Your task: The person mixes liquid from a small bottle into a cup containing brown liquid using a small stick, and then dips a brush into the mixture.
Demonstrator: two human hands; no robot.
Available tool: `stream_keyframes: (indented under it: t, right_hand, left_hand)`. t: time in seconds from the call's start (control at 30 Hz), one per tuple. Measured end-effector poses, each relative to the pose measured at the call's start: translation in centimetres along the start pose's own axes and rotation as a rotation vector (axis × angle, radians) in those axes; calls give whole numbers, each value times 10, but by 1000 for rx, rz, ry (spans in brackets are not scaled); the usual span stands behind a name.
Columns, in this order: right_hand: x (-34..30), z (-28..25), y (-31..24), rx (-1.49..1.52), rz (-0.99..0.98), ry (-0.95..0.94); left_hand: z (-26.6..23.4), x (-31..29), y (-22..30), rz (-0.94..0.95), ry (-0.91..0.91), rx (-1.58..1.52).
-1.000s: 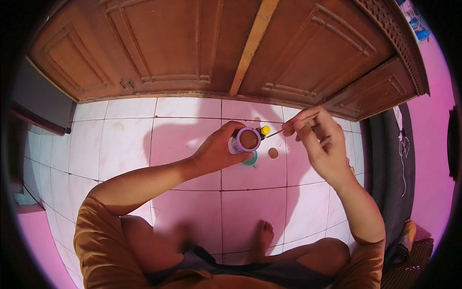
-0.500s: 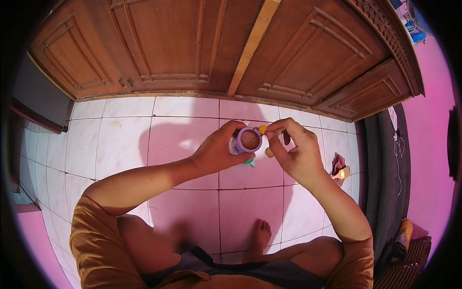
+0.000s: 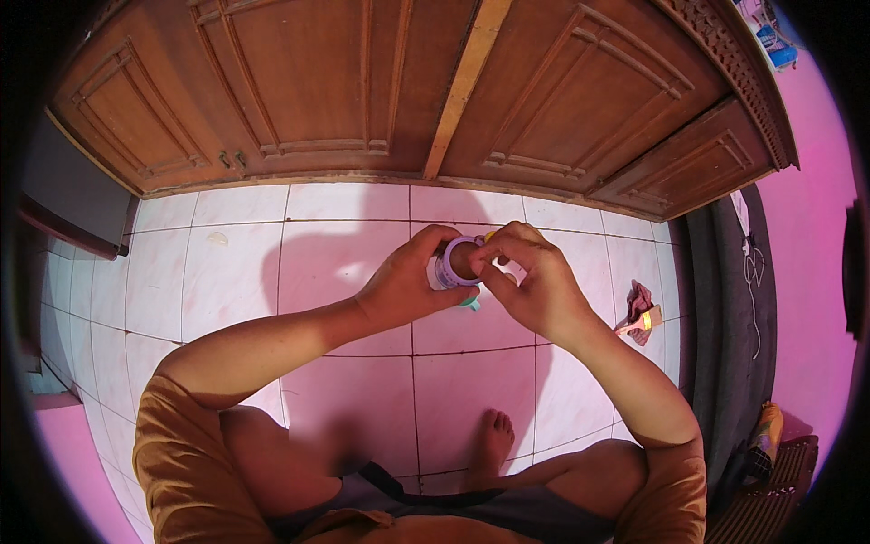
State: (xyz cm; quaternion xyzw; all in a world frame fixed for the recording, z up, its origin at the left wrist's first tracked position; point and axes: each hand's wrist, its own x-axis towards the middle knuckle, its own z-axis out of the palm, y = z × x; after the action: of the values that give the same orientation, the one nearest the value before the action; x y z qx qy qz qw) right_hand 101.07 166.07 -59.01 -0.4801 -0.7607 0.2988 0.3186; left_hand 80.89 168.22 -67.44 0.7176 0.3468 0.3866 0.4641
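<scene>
- Gripping a small purple-rimmed cup (image 3: 453,265) from its left side, the left hand (image 3: 403,286) curls its fingers and thumb around the wall, closed on it.
- The right hand (image 3: 535,286) sits just right of the cup, its fingertips pressed together in a pinch at the rim; whatever they pinch is too small to make out.
- The two hands touch the cup from opposite sides and hold it up over the floor, in the middle of the scene.
- A bit of yellow (image 3: 490,236) shows at the far edge of the cup, just above the right hand's fingers.
- A small teal piece (image 3: 471,305) peeks out beneath the cup, between the two hands.
- Below lies a floor of pale tiles (image 3: 236,263), tinted pink, with the shadow of the arms falling on it.
- A bare foot (image 3: 492,435) rests on the tiles near the person, under the hands.
- To the right, on the tiles, lies a crumpled red and yellow wrapper (image 3: 640,310), well apart from the hands.
- On the far side stands a brown wooden door (image 3: 362,82) with carved panels.
- Further right a dark mat (image 3: 725,299) runs along a pink wall (image 3: 807,227).
</scene>
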Motion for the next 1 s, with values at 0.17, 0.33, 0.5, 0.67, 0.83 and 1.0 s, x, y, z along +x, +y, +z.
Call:
stream_keyframes:
  t: [0.17,0.33,0.5,0.67,0.83,1.0]
  right_hand:
    - [2,-10,4,-328,-114,28]
    - [5,3,7,-144,-30,33]
    - [2,-8,7,-214,-104,-38]
    - [7,0,8,-253,-116,66]
    - [2,-8,0,-228,-114,-46]
    - [6,-7,6,-392,-167,41]
  left_hand:
    - [0,0,-4,-9,-25,-49]
    - [-2,-1,-2,-63,-49,-50]
    - [-2,-1,2,-77,-60,-39]
    - [-1,-1,-3,-29,-50,-26]
    - [-3,-2,-2,-18,-51,-56]
    - [-3,-1,3,-40,-48,-16]
